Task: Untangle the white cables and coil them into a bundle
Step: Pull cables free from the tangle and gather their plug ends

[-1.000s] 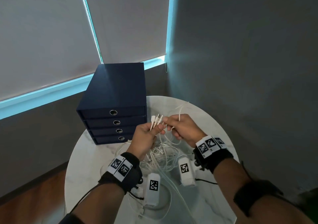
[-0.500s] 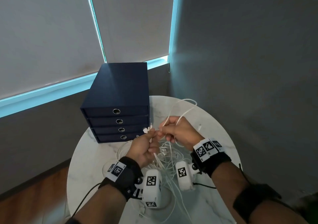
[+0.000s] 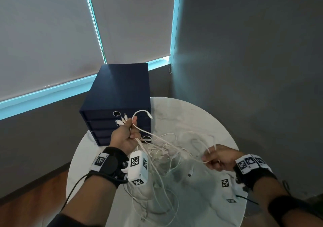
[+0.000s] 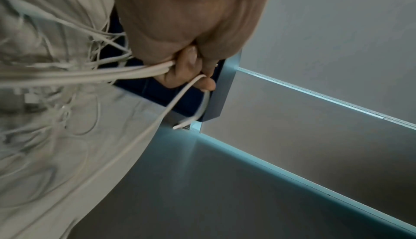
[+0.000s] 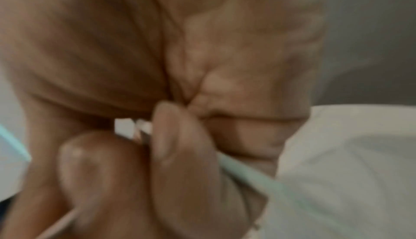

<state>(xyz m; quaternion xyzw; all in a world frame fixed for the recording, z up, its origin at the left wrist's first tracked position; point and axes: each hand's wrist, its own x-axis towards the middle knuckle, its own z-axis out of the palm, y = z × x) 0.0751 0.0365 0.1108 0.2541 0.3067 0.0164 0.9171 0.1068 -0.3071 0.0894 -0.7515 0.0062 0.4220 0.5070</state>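
Observation:
A tangle of thin white cables (image 3: pixel 162 150) hangs over the round white marble table (image 3: pixel 192 115) between my hands. My left hand (image 3: pixel 128 133) is raised in front of the drawer box and grips a bunch of cable ends; several plugs (image 3: pixel 122 120) stick up past its fingers and one cable loops over the thumb (image 3: pixel 141 112). The left wrist view shows the cables (image 4: pixel 126 72) running out of that fist (image 4: pixel 186 64). My right hand (image 3: pixel 216 157) is low at the right and pinches a single white cable (image 5: pixel 243 171) between thumb and fingers.
A dark blue box of several drawers (image 3: pixel 118 94) stands at the table's back left, right behind my left hand. Grey walls and window blinds close in behind the table. Loose cable loops (image 3: pixel 157 200) lie on the near part of the table.
My hands, close together in front of the drawers, have parted. The right hand swung down and right along a cable, stretching the tangle. The left hand stays raised with the plug ends.

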